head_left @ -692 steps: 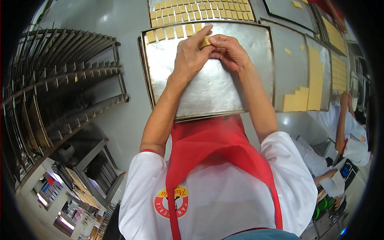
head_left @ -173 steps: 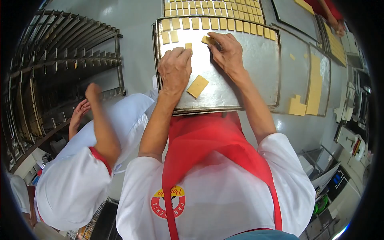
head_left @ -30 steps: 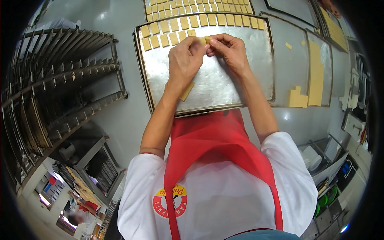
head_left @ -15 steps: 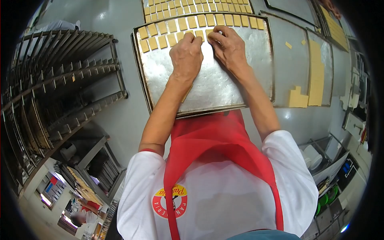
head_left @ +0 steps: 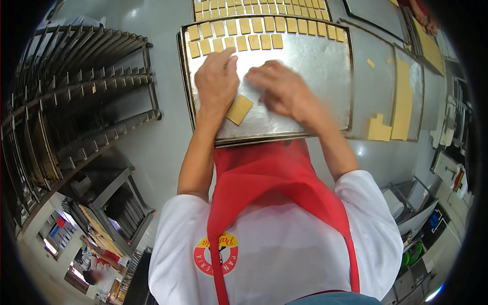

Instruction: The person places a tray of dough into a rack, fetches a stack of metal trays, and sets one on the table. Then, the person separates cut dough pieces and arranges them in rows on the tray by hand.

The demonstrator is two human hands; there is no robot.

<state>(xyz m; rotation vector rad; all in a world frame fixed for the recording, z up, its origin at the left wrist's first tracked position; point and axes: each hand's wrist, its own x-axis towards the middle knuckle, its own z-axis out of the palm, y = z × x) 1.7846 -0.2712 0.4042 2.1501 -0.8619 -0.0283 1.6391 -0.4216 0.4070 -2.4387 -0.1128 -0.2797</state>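
A metal tray [head_left: 315,76] lies in front of me with two rows of flat yellow dough rectangles [head_left: 253,42] along its far side. The back row spans the tray; the second stops near the middle. My left hand [head_left: 217,81] hovers at the second row's left part, thumb and forefinger apart, nothing visible in it. Over the bare metal, my right hand [head_left: 287,91] is blurred by motion, with thumb and fingers apart and no piece showing. A larger yellow dough block [head_left: 239,110] rests on the tray beside my left wrist.
Beyond stands another tray of small dough pieces [head_left: 264,9]. To the right, a sheet holds a long dough strip [head_left: 402,101] and scraps. Another person's hand [head_left: 431,26] is at the upper right. A metal rack [head_left: 81,76] stands left.
Both hands have let go of the second-row pieces and drawn back toward me, the right one farther. The dough block by my left wrist now shows more fully. The view has shifted slightly.
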